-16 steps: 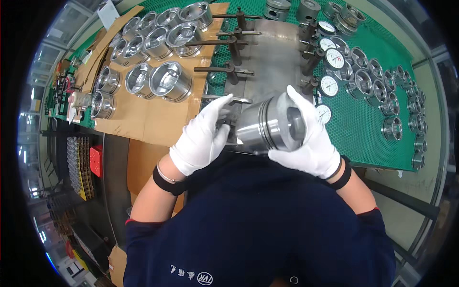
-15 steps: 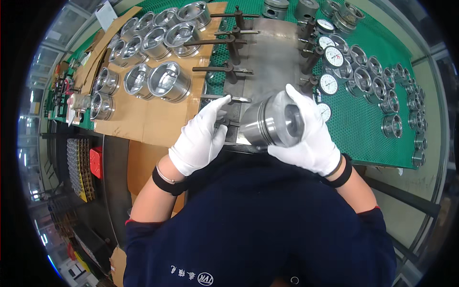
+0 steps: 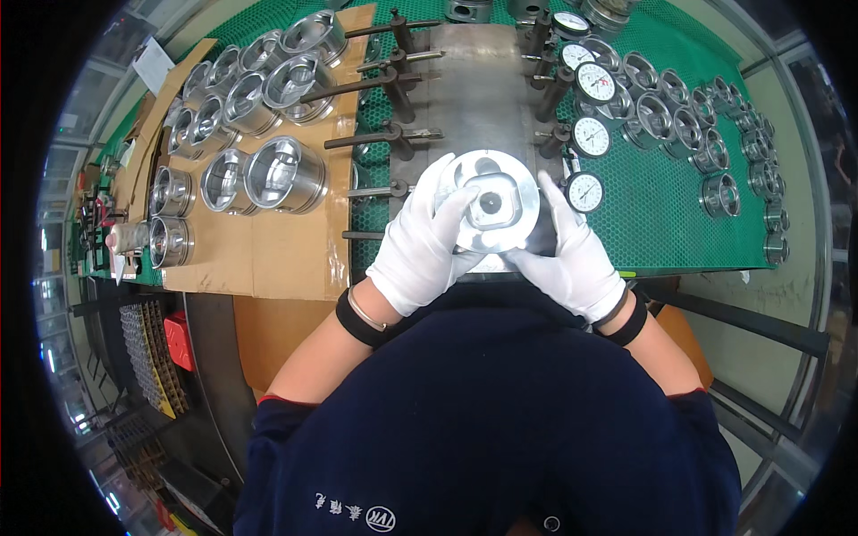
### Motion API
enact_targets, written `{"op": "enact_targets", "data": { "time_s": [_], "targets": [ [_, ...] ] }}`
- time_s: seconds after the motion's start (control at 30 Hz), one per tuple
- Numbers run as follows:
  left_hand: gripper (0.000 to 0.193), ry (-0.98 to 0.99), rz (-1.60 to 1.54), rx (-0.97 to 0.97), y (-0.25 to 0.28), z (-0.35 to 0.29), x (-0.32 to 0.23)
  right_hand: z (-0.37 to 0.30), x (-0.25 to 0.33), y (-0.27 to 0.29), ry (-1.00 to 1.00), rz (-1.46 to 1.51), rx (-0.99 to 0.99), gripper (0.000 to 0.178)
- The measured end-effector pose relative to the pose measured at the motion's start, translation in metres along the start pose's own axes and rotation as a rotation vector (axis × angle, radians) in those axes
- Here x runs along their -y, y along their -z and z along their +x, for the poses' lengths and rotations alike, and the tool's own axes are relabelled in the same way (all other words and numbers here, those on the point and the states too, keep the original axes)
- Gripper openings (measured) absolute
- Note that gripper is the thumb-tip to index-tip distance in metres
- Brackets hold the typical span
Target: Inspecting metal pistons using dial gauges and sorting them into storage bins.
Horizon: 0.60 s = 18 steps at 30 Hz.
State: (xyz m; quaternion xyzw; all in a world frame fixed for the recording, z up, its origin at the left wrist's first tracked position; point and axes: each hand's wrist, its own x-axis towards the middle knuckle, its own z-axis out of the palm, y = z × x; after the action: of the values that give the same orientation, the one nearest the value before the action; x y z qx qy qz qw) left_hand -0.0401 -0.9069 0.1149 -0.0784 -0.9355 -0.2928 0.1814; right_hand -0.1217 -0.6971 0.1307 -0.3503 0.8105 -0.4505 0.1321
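Note:
A silvery metal piston (image 3: 516,183) stands between my hands at the near end of the steel plate, its round crown with a squarish recess facing up. My white-gloved left hand (image 3: 422,246) grips its left side, thumb lying over the crown. Around its right and near side curve the fingers of my right hand (image 3: 572,263), also gloved in white. The piston's lower part is hidden. Just beyond my right fingertips is a white-faced dial gauge (image 3: 585,191); left of my left hand a metal rod (image 3: 371,192) juts from its post.
Beyond the piston runs a steel plate (image 3: 471,98), flanked by posts with rods and several dial gauges. Several pistons (image 3: 284,174) stand on cardboard (image 3: 241,259) at left. More pistons (image 3: 720,195) cover the green mat (image 3: 643,232) at right.
The piston has turned from lying sideways in my right hand to crown up. My left hand has moved right and taken hold of it too. The view has shifted slightly.

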Motion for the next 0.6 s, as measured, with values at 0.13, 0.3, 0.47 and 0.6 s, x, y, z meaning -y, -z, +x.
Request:
{"op": "enact_targets", "data": {
  "time_s": [0.13, 0.3, 0.47, 0.6],
  "targets": [
    [0.079, -0.017, -0.019, -0.010, -0.004, 0.006, 0.004, -0.011, -0.021, -0.010, -0.659, 0.732, 0.236, 0.081],
    [0.076, -0.007, -0.107, 0.000, -0.007, 0.020, 0.011, -0.008, -0.026, -0.018, -0.708, 0.926, 0.207, 0.094],
    [0.079, 0.009, -0.115, -0.009, -0.010, 0.025, 0.013, -0.005, -0.024, -0.016, -0.726, 0.922, 0.201, 0.096],
    [0.081, 0.009, -0.115, -0.005, -0.011, 0.026, 0.015, -0.004, -0.027, -0.015, -0.728, 0.907, 0.224, 0.096]
  ]
}}
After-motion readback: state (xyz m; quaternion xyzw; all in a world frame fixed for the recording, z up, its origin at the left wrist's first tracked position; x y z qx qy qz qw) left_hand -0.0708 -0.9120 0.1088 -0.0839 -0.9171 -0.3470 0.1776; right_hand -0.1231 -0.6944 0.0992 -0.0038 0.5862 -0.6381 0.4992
